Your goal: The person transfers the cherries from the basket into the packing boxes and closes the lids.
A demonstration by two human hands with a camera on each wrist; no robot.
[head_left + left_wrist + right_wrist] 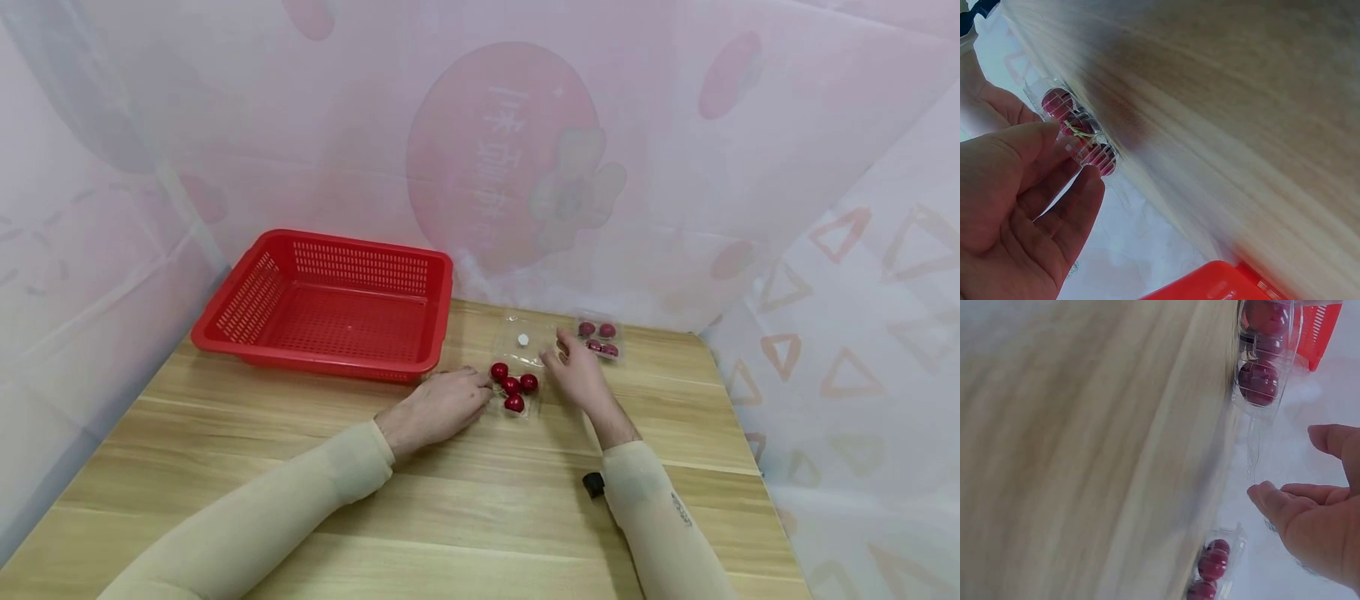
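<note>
In the head view, a clear plastic clamshell box (534, 408) with several shiny round red fruits (511, 386) stands at the table's middle. Its clear lid (510, 327) lies folded back behind it, bearing a white round sticker (522, 340). My left hand (438, 408) is at the box's left side, its fairly straight fingertips right at the wall. In the left wrist view, thumb and fingers overlap the two ends of the box (1110, 169). My right hand (581, 375) is at the lid's right edge, thumb and fingers apart, a fingertip close to the lid (1252, 450).
A red perforated basket (322, 364) stands at the back left. Behind the right hand, a second clear box (618, 333) contains several red fruits. A small black object (593, 484) lies beside the right sleeve. Printed cloth walls (337, 167) border the wooden table (450, 533).
</note>
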